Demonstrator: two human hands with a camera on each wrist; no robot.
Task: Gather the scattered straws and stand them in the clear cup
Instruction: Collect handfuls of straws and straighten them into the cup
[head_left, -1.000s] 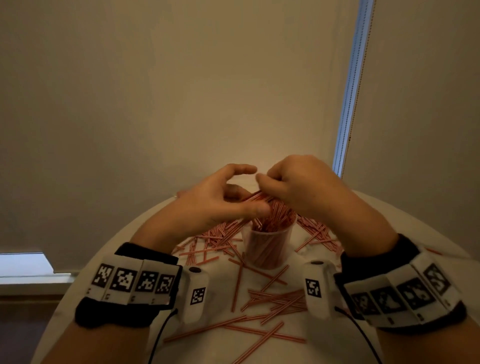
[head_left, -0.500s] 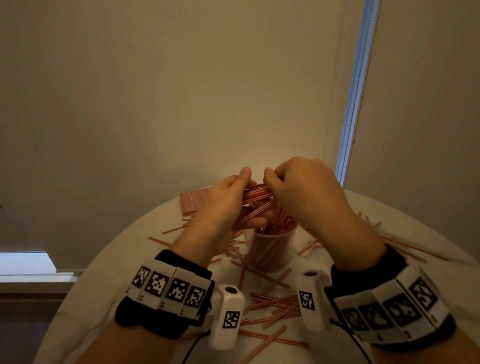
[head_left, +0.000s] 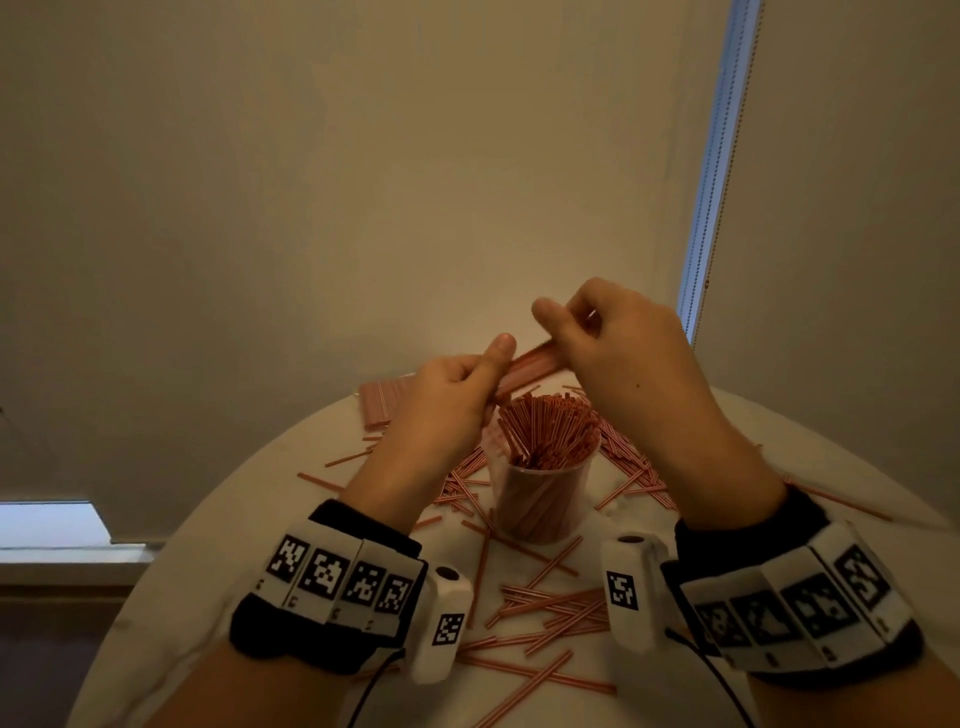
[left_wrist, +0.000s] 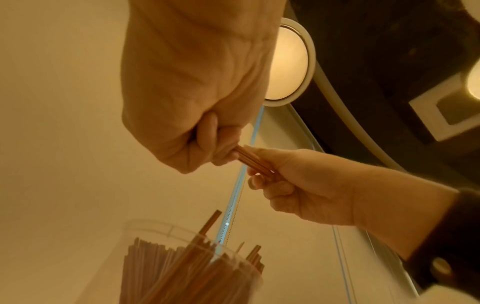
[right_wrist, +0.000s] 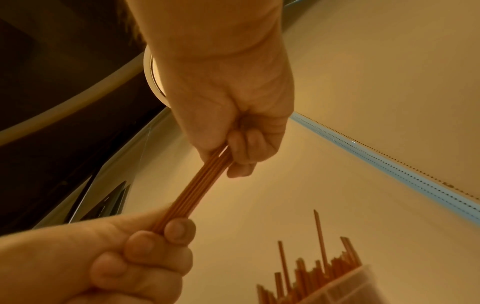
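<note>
Gripping the straw bundle (head_left: 527, 366) at both ends with left hand (head_left: 447, 400) and right hand (head_left: 618, 338); better to square it, then tip upright over the clear cup (head_left: 540, 499).

The straws (head_left: 530, 364) are striped red and white along their length; in the wrist views the same bundle reads as plain orange-brown. The cup (head_left: 540, 499) is clear, tinted red by the straws packed inside it. The desk (head_left: 249, 519) is white. A pack (head_left: 387, 405) at the far edge shows fine pink and white stripes. Both wristbands (head_left: 332, 603) are black, carrying white tiles printed with black square-code patterns. The wall (head_left: 363, 182) is beige, with a pale blue strip (head_left: 714, 171) running down it.
</note>
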